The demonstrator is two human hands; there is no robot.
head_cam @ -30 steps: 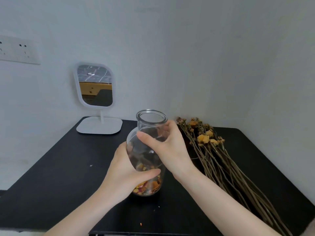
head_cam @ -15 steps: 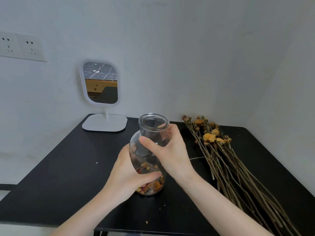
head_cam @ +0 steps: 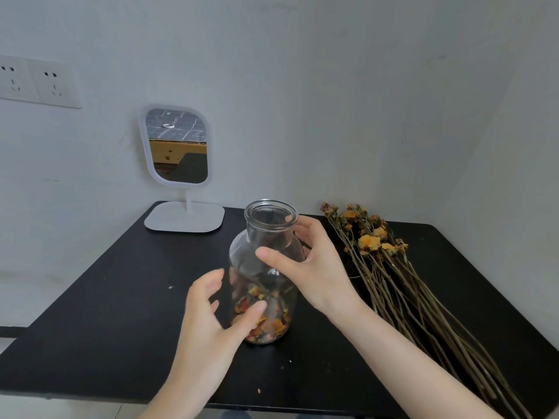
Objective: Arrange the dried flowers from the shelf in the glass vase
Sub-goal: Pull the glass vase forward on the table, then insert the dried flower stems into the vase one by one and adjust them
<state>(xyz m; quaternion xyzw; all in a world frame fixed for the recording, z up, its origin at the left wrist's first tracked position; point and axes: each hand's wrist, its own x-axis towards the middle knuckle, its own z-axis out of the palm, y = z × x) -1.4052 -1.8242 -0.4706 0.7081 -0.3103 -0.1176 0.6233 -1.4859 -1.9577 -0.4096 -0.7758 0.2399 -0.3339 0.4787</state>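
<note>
A clear glass vase (head_cam: 269, 229) stands upright on the black table (head_cam: 106, 300), its bottom filled with dried orange and red petals. My right hand (head_cam: 317, 267) holds its shoulder, thumb across the front and fingers behind the neck. My left hand (head_cam: 208, 328) is at the vase's lower left with fingers spread and off the glass; only the thumb tip lies against it. A bundle of dried flowers (head_cam: 393, 285) with long brown stems and yellow-orange heads lies flat on the table, right of the vase.
A white stand mirror (head_cam: 178, 146) sits at the table's back left corner. White walls close in behind and on the right, with wall sockets (head_cam: 33, 83) at upper left. Small petal crumbs lie near the front edge.
My left hand has let go of the vase's lower body and spread its fingers. The right hand stays on the vase. The view has tilted up slightly.
</note>
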